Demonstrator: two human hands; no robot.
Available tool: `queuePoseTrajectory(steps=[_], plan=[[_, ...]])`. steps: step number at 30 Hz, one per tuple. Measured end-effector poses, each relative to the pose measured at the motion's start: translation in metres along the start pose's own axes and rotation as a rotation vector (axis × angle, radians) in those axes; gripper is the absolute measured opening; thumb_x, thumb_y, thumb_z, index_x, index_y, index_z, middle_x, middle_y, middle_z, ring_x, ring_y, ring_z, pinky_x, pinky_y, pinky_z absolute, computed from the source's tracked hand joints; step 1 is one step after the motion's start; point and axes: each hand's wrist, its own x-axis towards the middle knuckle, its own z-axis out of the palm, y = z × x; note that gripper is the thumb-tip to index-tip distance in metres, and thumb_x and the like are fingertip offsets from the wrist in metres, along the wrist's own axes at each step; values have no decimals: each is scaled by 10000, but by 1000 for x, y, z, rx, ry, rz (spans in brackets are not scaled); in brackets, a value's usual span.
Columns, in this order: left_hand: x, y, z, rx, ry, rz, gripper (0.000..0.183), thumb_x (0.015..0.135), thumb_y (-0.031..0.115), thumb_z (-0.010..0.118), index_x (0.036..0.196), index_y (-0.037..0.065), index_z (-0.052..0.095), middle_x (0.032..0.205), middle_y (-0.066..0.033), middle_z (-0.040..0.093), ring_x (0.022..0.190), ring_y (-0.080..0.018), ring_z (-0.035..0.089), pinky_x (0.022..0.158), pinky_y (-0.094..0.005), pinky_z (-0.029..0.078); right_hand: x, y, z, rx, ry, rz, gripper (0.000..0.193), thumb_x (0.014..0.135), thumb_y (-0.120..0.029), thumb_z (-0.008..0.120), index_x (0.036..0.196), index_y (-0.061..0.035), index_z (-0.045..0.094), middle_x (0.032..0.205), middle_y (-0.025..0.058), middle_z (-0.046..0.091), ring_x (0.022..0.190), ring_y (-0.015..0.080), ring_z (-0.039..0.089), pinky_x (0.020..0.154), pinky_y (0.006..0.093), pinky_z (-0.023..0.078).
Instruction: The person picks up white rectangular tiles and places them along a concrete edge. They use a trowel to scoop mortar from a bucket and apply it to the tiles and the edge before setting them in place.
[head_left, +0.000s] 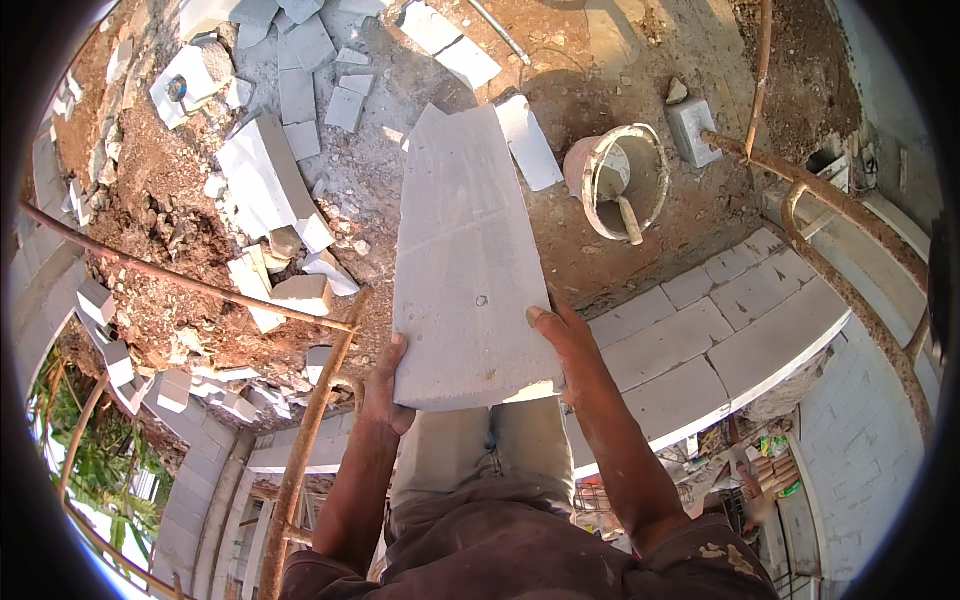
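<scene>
A long pale-grey concrete block point(465, 260) lies between my two hands, its near end close to my body and its far end pointing away over the rubble. My left hand point(385, 388) grips the near left side, thumb up along the edge. On the opposite side my right hand point(563, 335) clasps the block, with its thumb over the top edge. The fingers of both hands are partly hidden beneath and beside the block.
Beyond the block to the right stands a mortar bucket point(580, 172) holding a trowel point(629, 215). Broken white blocks point(262, 175) litter the dirt at left. Rusty scaffold poles point(185, 268) cross both sides. A low block wall point(690, 340) runs at right; a small block point(692, 132) sits past the bucket.
</scene>
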Motion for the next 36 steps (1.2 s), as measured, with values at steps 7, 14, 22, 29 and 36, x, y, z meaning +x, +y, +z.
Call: queuePoseTrajectory(steps=[7,14,22,29,36], plan=[[28,5,64,60,-52,-50,804,991,641,447,1490,13,393,1470,-167,486,1346,-302,474,1128,-450,384,21,26,-79,202,43,109,827,949,-568,589,1548,-54,343,1485,180,474,1312,270,505,1080,448,401],[52,21,59,930,204,917,962,954,727,429,1589,46,190,1555,-208,326,1396,-264,386,1138,-409,318,92,20,-203,-301,-111,-146,907,926,-740,452,1543,-81,367,1360,172,596,1189,283,599,1006,452,454],[79,43,130,777,148,1374,862,1006,683,286,1578,40,233,1520,-216,401,1360,-290,454,1114,-406,414,349,65,-350,-1449,774,-255,559,962,-472,545,1378,-98,548,1215,200,682,1217,379,599,1029,523,451],[70,44,141,989,380,1423,770,1042,596,293,1512,-12,345,1438,-225,487,1244,-295,570,1026,-403,509,310,28,-350,-1665,611,-204,471,959,-373,559,1360,-129,534,1213,161,684,1257,302,581,1046,516,437],[86,79,161,1288,561,1772,621,1045,438,365,1480,-3,415,1387,-180,563,1227,-280,595,1038,-411,502,352,1,-431,-2062,777,-664,471,947,-218,556,1416,-236,515,1379,43,575,1310,261,533,1089,499,402]])
